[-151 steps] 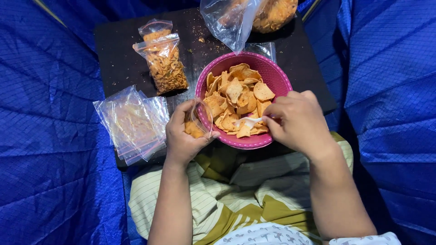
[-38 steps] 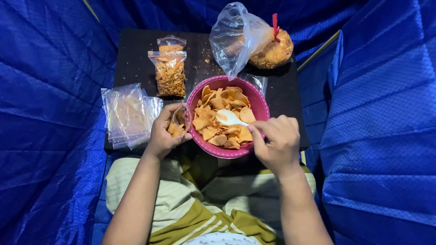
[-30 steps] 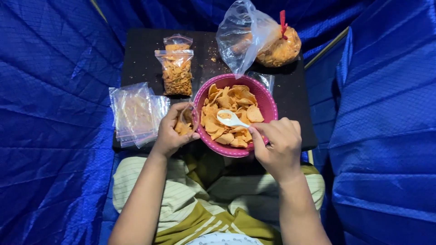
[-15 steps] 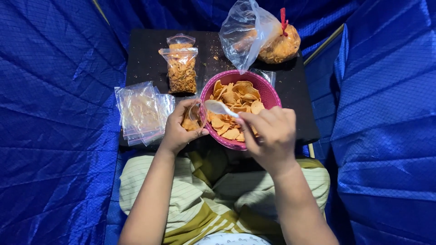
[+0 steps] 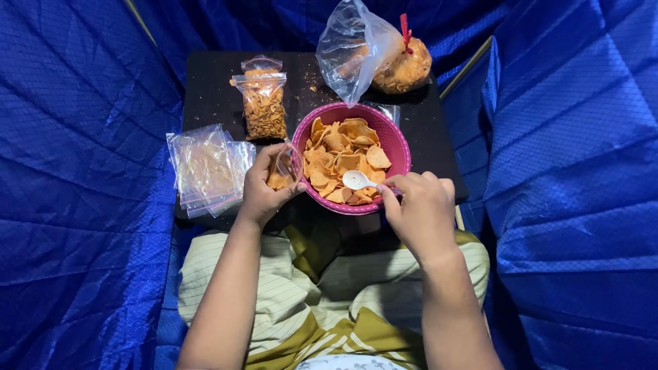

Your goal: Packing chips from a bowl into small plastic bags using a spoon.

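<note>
since half a second ago the white plastic spoon [image 5: 357, 180] has swung back from the small bag's mouth into the pink bowl [image 5: 397, 140], its handle running right into the right hand [image 5: 419, 209], which pinches it. just left of the rim, the left hand [image 5: 262, 192] grips one small clear bag [image 5: 282, 168], part-filled with chips [image 5: 343, 154]. two filled packets [image 5: 260, 103], one stack of empty bags [image 5: 204, 168], one big tied bag [image 5: 404, 65].
</note>
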